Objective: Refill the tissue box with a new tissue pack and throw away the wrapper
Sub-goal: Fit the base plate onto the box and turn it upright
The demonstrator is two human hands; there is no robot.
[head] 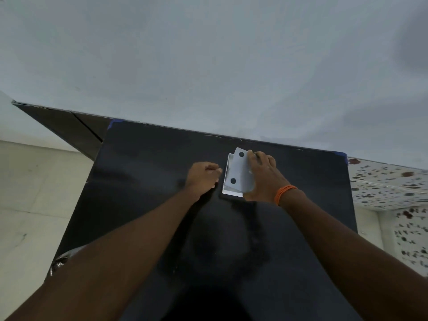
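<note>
Both hands work a white tissue box (238,176) near the far edge of a black tabletop (143,205).

The right hand (264,179) presses a white panel with two dark dots onto the box, its grip spread across it; the left hand (203,177), grip curled closed, rests against the box's side.

You've got no readable text, brand or nos. anywhere; the white panel (239,172) shows just two plain black dots, no lettering on it.

Bare room, black table (162,158), pale wall (208,54)
</note>
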